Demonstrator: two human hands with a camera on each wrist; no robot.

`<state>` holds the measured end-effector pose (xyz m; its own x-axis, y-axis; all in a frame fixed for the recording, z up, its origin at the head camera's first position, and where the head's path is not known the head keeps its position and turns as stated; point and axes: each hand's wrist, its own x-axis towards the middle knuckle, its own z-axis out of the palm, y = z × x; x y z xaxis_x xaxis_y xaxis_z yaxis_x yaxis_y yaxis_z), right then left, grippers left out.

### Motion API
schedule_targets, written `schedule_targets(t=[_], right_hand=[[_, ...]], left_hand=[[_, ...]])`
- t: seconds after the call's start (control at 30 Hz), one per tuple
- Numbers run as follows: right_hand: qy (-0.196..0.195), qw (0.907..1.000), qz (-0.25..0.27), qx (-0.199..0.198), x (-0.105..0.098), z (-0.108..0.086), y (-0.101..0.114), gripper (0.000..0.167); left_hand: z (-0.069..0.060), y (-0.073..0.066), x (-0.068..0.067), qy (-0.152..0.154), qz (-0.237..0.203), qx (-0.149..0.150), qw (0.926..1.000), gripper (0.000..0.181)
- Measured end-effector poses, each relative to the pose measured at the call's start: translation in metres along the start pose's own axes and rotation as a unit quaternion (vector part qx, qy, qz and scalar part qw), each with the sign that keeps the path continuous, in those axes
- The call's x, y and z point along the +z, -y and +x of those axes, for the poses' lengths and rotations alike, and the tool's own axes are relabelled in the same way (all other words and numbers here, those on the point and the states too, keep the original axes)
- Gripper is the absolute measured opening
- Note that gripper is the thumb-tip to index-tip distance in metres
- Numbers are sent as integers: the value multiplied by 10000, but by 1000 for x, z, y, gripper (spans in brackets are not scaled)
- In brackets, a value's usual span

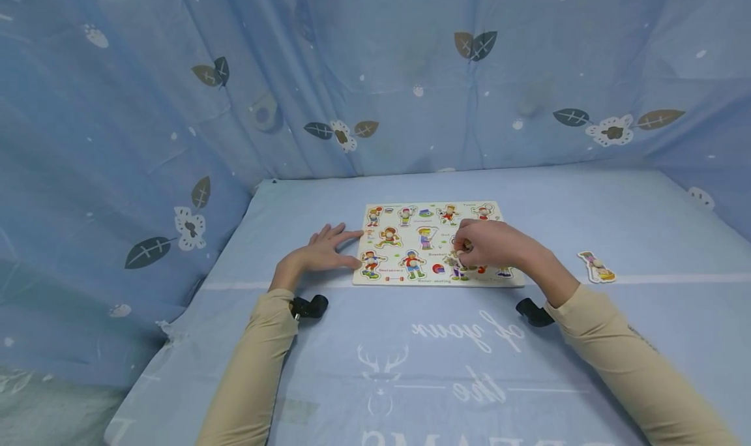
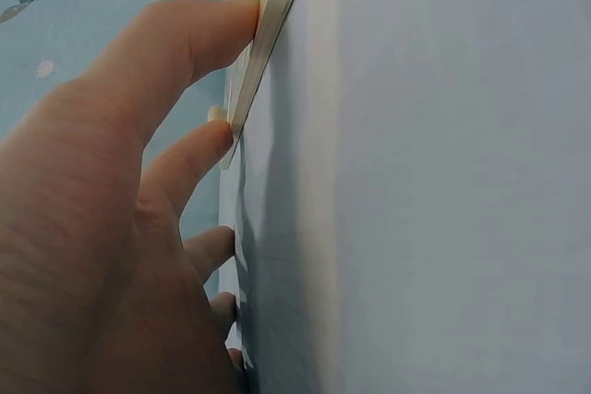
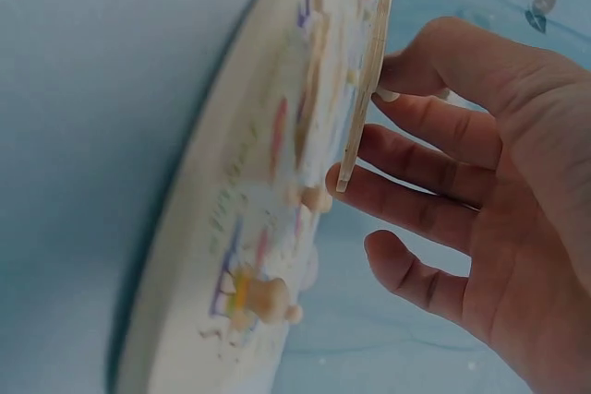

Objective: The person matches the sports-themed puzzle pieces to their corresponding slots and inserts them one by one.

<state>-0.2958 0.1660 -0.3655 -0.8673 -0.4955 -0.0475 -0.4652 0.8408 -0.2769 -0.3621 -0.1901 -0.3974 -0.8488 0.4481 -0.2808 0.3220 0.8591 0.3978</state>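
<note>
A flat wooden puzzle board [image 1: 394, 255] printed with sports figures lies on the table. My right hand [image 1: 495, 242] is over its right part, pinching a thin wooden puzzle piece [image 3: 365, 89] by its small knob. In the right wrist view that piece stands tilted just above the board, its printed face turned toward the palm. My left hand [image 1: 319, 252] touches the board's left edge with thumb and index finger, the other fingers spread. Several knobbed figure pieces, such as the skater [image 1: 412, 264], sit in the board. Part of the board is hidden under my right hand.
A loose figure piece [image 1: 597, 268] lies on the blue tablecloth [image 1: 328, 381], right of the board. Blue patterned curtains [image 1: 399, 74] hang behind and to the left of the table. Black devices [image 1: 311, 307] are strapped at both wrists.
</note>
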Motion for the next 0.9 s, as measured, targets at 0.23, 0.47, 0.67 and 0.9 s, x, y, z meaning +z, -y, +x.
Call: schedule_targets(t=[0.23,0.47,0.67,0.9], right_hand=[[61,10000,-77,10,5,3,3,4],[60,10000,-60,18,7,3,4,5],[9,10000,-82,-1,9,3,4,5],[25,9998,-212,45,12,5,5,4]], left_hand=[[0,0,-1,-15,39,-22,10000,85],[1,0,0,1,75,-49,10000,85],[2,0,1,10,87,-99,9999,87],[0,-1,1,1,32,-63,10000,86]])
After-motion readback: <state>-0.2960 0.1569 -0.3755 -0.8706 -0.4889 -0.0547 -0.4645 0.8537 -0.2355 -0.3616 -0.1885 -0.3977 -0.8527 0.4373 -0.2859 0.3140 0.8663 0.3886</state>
